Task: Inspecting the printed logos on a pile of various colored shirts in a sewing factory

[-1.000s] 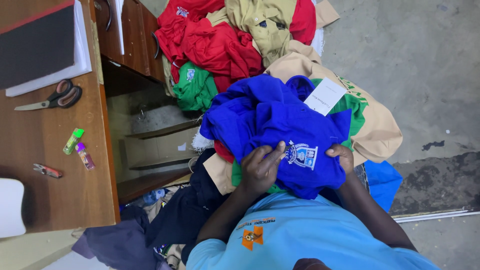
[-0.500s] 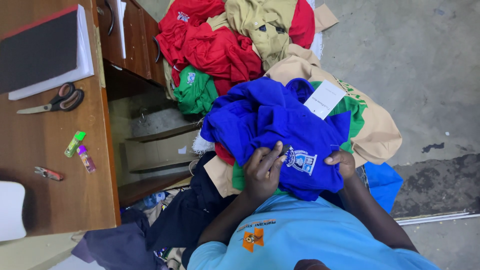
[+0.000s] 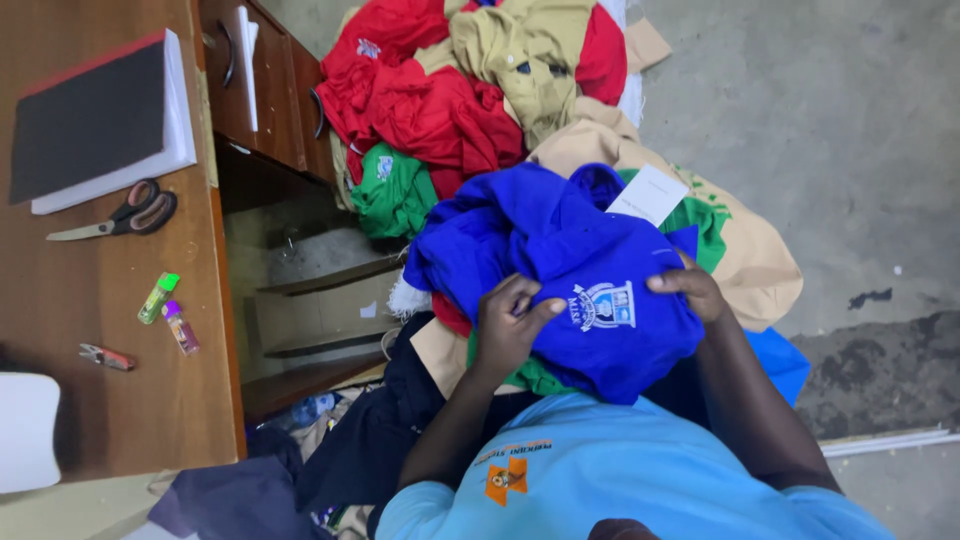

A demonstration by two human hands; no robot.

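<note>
A royal blue shirt [image 3: 560, 270] with a white crest lies bunched on my lap, on top of green and beige clothes. My left hand [image 3: 508, 322] presses on its left side, fingers curled into the cloth beside the crest. At the shirt's right edge my right hand [image 3: 692, 290] grips the fabric. A white paper tag [image 3: 648, 194] sits on the blue cloth just beyond my hands. I wear a light blue shirt with an orange mark.
A heap of red [image 3: 420, 90], tan [image 3: 520, 50] and green [image 3: 392, 190] garments lies ahead on the concrete floor [image 3: 830, 130]. At left, a wooden desk [image 3: 100, 350] holds a black book [image 3: 95, 120], scissors [image 3: 120, 215], two small lighters [image 3: 170, 312] and a white object. Dark clothes lie under the desk.
My left hand's fingers have curled in tighter on the blue shirt, and the shirt has shifted slightly toward me. My right hand stays at the right edge.
</note>
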